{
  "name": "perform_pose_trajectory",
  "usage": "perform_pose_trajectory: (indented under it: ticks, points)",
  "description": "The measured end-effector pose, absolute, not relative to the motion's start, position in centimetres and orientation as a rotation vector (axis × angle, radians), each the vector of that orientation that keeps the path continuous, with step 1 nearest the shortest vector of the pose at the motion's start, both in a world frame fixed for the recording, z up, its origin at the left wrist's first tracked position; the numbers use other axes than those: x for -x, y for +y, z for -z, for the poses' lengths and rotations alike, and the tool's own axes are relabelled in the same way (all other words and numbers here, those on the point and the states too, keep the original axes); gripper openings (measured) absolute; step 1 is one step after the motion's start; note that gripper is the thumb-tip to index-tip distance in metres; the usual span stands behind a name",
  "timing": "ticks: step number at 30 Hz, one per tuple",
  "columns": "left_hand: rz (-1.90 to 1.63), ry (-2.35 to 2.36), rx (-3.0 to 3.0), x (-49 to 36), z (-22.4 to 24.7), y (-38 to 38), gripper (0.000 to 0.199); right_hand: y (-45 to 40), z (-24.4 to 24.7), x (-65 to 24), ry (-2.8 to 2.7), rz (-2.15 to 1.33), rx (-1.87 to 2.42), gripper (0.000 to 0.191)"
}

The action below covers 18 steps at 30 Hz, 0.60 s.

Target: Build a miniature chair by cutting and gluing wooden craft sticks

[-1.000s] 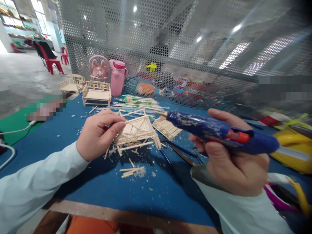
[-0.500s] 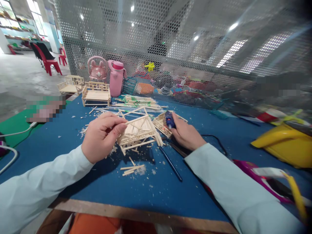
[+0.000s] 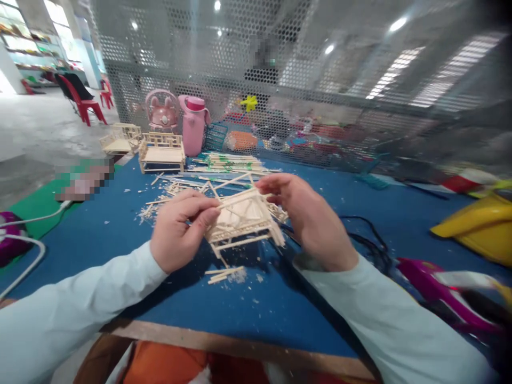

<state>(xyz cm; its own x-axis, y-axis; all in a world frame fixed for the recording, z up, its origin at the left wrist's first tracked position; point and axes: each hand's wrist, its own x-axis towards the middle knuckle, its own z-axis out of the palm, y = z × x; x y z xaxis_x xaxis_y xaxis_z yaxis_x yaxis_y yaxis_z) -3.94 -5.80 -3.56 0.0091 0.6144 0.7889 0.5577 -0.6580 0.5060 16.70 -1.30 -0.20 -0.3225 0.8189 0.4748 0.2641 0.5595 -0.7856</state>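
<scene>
A miniature bench [image 3: 240,214] built of thin pale wooden sticks is tilted above the table, its slatted face toward me. My left hand [image 3: 184,226] pinches its left upper corner between thumb and fingers. My right hand [image 3: 310,218] is at its right upper corner, fingers bent round the end of the top rail; the thumb is hidden. Beneath the bench lie loose stick pieces [image 3: 224,274] and pale shavings. Behind my hands, bundled sticks [image 3: 230,161] with green-printed wrapping lie on the table.
Two similar small benches [image 3: 162,154] stand at the back left. A pink bottle [image 3: 193,128] stands beside them, before a perforated metal screen [image 3: 224,69]. Black cord [image 3: 370,234] curls at right, near a purple-and-white object [image 3: 436,290] and a yellow object [image 3: 480,229]. The blue table [image 3: 168,309] has a wooden front edge.
My right hand has let go of the dark blue tool, which looked like a glue gun, and come to the bench's right corner. My left hand keeps its pinch. The view has shifted slightly.
</scene>
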Motion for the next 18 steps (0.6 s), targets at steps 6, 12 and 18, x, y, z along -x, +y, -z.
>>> perform_pose_trajectory:
  ticks: [6,12,18]
  points:
    - [-1.839,1.102,-2.175,3.2,4.3,-5.3,0.018,-0.3,3.1,-17.6,-1.556,-0.577,1.157,0.027]
    - [-1.873,1.064,-2.086,3.2,4.9,-4.9,0.022,0.1,4.8,-18.7,-1.596,-0.582,1.33,0.027]
    - [-1.869,1.06,-2.049,3.2,5.4,-4.7,0.02,0.1,4.7,-18.3,-1.587,-0.566,1.227,0.024]
